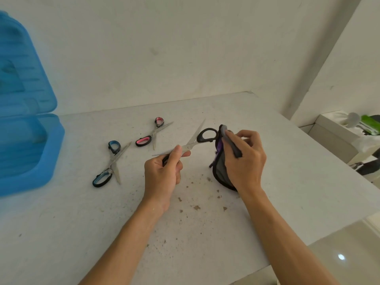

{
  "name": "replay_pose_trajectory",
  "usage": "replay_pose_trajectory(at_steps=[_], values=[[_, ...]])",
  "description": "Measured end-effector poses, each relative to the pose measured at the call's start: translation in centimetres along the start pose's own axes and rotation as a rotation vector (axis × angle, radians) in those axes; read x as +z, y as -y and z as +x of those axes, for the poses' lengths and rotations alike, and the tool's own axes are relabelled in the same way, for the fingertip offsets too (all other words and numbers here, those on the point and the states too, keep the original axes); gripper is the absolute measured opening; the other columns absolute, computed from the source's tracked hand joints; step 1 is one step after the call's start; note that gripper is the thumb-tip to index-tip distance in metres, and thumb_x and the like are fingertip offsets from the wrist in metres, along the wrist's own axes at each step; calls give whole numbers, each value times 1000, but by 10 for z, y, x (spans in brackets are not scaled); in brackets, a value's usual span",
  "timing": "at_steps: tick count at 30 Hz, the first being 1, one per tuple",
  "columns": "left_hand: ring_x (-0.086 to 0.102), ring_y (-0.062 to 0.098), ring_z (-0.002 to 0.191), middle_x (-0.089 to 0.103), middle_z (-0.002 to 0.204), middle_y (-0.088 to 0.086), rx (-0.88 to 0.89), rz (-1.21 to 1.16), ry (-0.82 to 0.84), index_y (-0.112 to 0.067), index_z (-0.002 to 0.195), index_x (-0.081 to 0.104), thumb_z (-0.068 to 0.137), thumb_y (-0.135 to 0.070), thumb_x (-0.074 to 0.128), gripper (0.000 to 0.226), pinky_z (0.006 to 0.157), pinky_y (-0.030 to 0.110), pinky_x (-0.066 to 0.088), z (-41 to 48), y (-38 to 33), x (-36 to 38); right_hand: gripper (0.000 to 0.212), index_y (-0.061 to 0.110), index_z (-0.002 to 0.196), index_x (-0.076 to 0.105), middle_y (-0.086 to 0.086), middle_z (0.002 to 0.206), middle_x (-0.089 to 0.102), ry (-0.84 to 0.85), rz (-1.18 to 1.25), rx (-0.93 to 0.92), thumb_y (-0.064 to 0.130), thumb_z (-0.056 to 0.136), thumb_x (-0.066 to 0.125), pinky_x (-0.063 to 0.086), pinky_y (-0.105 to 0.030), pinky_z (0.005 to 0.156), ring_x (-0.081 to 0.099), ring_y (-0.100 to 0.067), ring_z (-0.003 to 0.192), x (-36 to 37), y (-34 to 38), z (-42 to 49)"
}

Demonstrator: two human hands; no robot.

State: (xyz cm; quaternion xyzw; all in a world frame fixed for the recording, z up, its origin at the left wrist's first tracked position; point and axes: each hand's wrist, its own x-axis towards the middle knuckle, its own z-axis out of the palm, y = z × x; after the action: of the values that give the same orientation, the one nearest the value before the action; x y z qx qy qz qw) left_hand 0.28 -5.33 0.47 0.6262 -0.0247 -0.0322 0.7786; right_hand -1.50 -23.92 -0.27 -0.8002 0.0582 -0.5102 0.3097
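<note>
My left hand (pixel 163 171) grips a pair of black-handled scissors (pixel 195 139) near the pivot, blades spread apart, one black loop pointing right toward the pouch. My right hand (pixel 243 159) holds a grey and black pouch (pixel 221 171) with purple trim upright on the table, fingers curled round its upper edge. The scissors' loop almost touches the pouch's top. Two other pairs lie open on the table: one with blue handles (pixel 111 163) at the left, one with pink handles (pixel 153 133) behind it.
A large open blue plastic case (pixel 24 128) stands at the left against the wall. The white table (pixel 102 212) has brown crumbs scattered near my wrists. Its right edge drops off to a floor and a low white box (pixel 333 130) holding a green item.
</note>
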Motion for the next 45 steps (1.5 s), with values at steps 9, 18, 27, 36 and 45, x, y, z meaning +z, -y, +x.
replay_pose_trajectory(at_steps=[9,18,27,36,45], values=[[24,13,53,31,59,1,-58,-53,33,-13,97,82,101,-39,59,35,51,29,23,1,-1,-1,23,3,115,76,-13,109,63,63,96,-137,13,94,73,53,-23,67,63,-17,75,-1,15,-10],[27,13,53,33,57,-2,52,28,-20,-20,91,82,102,-36,59,30,50,32,23,-5,-1,6,18,14,111,80,-7,107,66,106,-76,-279,23,100,70,50,-26,56,60,-14,70,10,14,-11],[43,1,68,52,78,-1,1030,747,111,1,135,60,98,-23,63,44,57,10,42,8,1,-7,19,15,103,77,-15,91,76,236,747,951,26,103,61,60,-41,68,70,-28,74,-34,15,28],[49,17,78,49,89,2,1090,860,193,-5,145,53,98,-33,61,55,60,29,54,17,5,-13,43,11,97,76,-13,80,69,492,1000,1293,52,90,65,54,-38,62,64,-29,64,-36,26,27],[52,3,99,48,107,-5,819,905,373,-12,153,44,83,15,72,81,97,7,45,18,0,-28,19,13,112,77,-15,99,76,436,839,941,18,95,70,56,-47,84,69,-31,80,-36,15,29]])
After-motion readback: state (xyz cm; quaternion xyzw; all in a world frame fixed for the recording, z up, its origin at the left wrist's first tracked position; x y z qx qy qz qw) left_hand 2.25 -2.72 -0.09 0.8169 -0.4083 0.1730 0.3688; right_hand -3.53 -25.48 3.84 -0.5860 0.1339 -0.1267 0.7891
